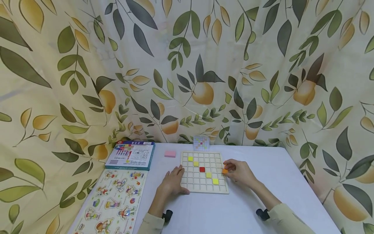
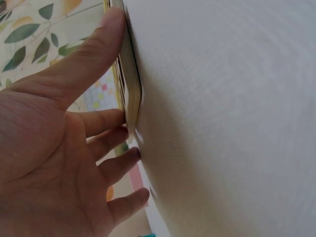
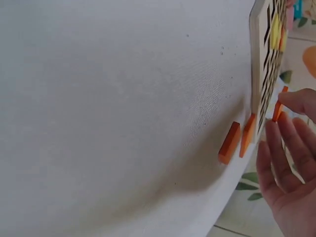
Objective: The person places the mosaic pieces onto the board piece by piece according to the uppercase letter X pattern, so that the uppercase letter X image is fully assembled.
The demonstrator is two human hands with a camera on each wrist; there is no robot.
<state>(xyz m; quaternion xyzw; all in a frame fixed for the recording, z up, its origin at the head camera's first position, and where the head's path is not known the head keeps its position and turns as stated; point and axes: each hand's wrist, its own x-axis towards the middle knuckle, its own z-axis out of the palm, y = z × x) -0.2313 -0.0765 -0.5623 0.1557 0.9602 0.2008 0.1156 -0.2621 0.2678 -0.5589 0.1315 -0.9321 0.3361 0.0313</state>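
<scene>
A leaf-and-fruit curtain (image 1: 204, 65) hung behind a white table (image 1: 263, 208); on it lay a cartoon puzzle sheet (image 1: 112, 201), a blue box (image 1: 130, 155) and a wooden grid board (image 1: 204, 172); the left hand (image 1: 173, 182), fingers relaxed, rested against the board's left edge; the right hand (image 1: 240, 173) pinched an orange tile (image 1: 224, 171) at the right edge; a pink block (image 1: 170, 153) sat behind.
</scene>
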